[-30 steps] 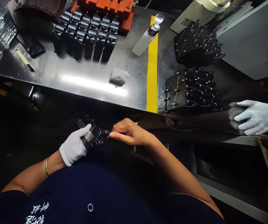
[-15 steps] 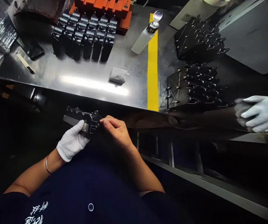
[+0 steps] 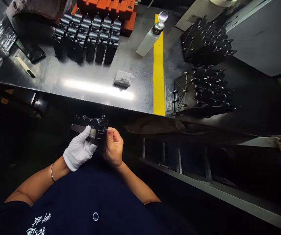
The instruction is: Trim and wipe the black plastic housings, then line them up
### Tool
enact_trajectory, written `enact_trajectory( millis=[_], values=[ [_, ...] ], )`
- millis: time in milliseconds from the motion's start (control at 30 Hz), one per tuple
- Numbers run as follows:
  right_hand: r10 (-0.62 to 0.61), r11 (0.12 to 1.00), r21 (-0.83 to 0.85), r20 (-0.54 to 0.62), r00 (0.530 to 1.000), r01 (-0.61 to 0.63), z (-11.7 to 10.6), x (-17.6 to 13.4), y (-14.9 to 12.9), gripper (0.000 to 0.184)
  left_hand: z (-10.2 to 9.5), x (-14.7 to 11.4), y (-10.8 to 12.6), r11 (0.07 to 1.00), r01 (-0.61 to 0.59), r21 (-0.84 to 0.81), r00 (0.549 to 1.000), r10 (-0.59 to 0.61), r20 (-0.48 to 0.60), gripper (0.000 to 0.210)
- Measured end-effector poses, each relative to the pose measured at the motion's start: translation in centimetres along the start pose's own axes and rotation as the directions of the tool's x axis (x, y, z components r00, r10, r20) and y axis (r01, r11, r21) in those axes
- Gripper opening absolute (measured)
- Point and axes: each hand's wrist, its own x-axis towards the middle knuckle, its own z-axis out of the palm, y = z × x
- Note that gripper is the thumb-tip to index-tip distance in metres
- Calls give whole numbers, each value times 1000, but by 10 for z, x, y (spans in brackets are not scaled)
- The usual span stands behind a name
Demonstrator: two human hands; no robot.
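Note:
My left hand point(image 3: 80, 152), in a white glove, is closed around a black moulded housing point(image 3: 99, 131) held above my lap, below the bench edge. The gloved thumb presses on a flat grey metal strip point(image 3: 78, 128) lying along the housing's face. Small round bosses stick out along the top and right side of the housing. At its right end is my bare right hand point(image 3: 114, 148), fingers curled in and thumb pressed against them. Whatever those fingers pinch, if anything, is too small or hidden to make out.
On the metal bench point(image 3: 94, 75) stand rows of black housings point(image 3: 90, 40) before an orange block point(image 3: 128, 24). A folded white cloth point(image 3: 123, 78), a pale bottle point(image 3: 146, 42), a yellow tape strip point(image 3: 158, 75) and a utility knife point(image 3: 25, 67) are there too. More black housings point(image 3: 209, 91) are stacked right.
My right hand has shifted left and turned more upright beside the housing, its fingers curling in. The housing and left hand moved slightly right. Another person's white-gloved hand at right has left view.

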Motion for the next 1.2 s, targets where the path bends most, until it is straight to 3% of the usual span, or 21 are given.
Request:
enact_trajectory(
  millis=[133,200,300,400,467,533,900,1200],
  values=[
    [-65,992,102,-132,989,79,-7,13,-8,37,-2,-2,2,997,13,-78,1000,-15,-18,38],
    [-128,990,43,-129,983,134,-16,19,-17,34,-3,-4,3,994,8,-108,999,-12,-36,38],
    [-240,935,-232,142,960,268,-32,22,-30,26,-1,-5,6,994,-11,-109,999,5,-51,36],
    [-355,767,-383,414,838,514,-43,22,-41,20,2,-7,7,994,-45,-95,997,38,-69,33],
    [-422,667,-403,487,764,626,-46,24,-45,17,4,-8,7,995,-48,-90,996,41,-79,32],
    [-462,602,-419,512,724,680,-47,26,-47,15,6,-10,6,996,-45,-78,996,38,-85,32],
    [-497,558,-396,544,676,729,-45,29,-48,17,13,-12,2,996,-81,42,988,86,-130,33],
    [-501,569,-381,543,674,729,-46,29,-47,17,12,-11,1,989,-111,101,986,123,-117,34]
  ],
)
